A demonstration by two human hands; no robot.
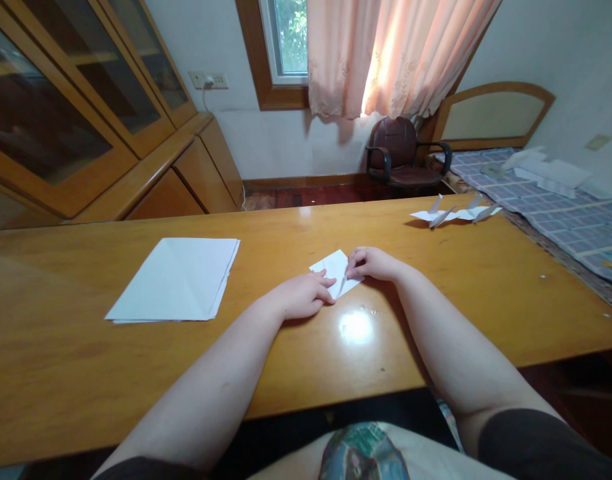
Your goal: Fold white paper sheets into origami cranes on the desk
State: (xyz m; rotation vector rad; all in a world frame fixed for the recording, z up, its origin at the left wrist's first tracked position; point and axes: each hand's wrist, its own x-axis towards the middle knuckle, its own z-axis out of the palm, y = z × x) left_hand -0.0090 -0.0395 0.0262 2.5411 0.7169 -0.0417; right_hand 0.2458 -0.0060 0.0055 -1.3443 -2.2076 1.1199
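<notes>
A small folded white paper (335,268) lies on the wooden desk (436,293) in front of me. My left hand (303,295) rests with curled fingers on the paper's near left edge, pressing it down. My right hand (370,263) pinches the paper's right side with its fingertips pressed together. Both hands touch the same sheet, and part of it is hidden under the fingers.
A stack of white sheets (179,279) lies to the left on the desk. Folded paper shapes (455,214) sit at the far right edge. Behind are an armchair (405,157), a bed with a checked cover (566,207), and wooden cabinets (86,113) on the left.
</notes>
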